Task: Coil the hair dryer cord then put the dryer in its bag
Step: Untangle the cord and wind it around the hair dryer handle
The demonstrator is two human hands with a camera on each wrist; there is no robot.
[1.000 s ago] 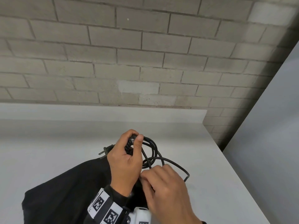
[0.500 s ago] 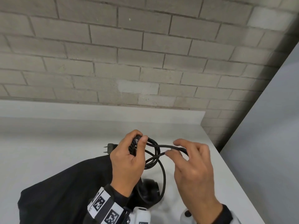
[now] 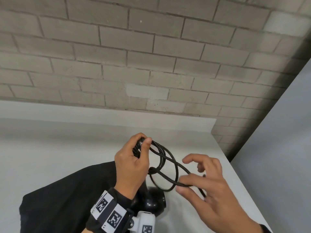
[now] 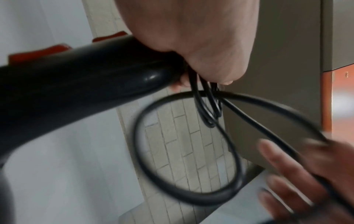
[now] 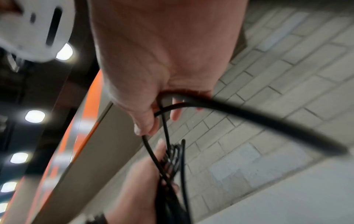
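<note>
My left hand (image 3: 133,163) grips the black hair dryer's handle end together with several gathered loops of its black cord (image 3: 165,158). The dryer (image 3: 151,201) hangs below that hand, its glossy body just above the white counter; its handle (image 4: 76,78) fills the left wrist view. My right hand (image 3: 200,184) pinches a loose loop of cord (image 5: 249,119) between thumb and fingers, to the right of and lower than the left hand. The black bag (image 3: 67,199) lies flat on the counter at lower left, partly under my left wrist.
The white counter (image 3: 58,148) runs back to a low ledge under a grey brick wall (image 3: 151,64). Its right edge (image 3: 244,182) drops off beside a grey panel (image 3: 286,132). Bands with printed markers (image 3: 107,214) wrap my left wrist.
My right hand has drawn a cord loop out to the right and downward, away from the left hand. The plug that stuck out left of the left hand is out of sight now.
</note>
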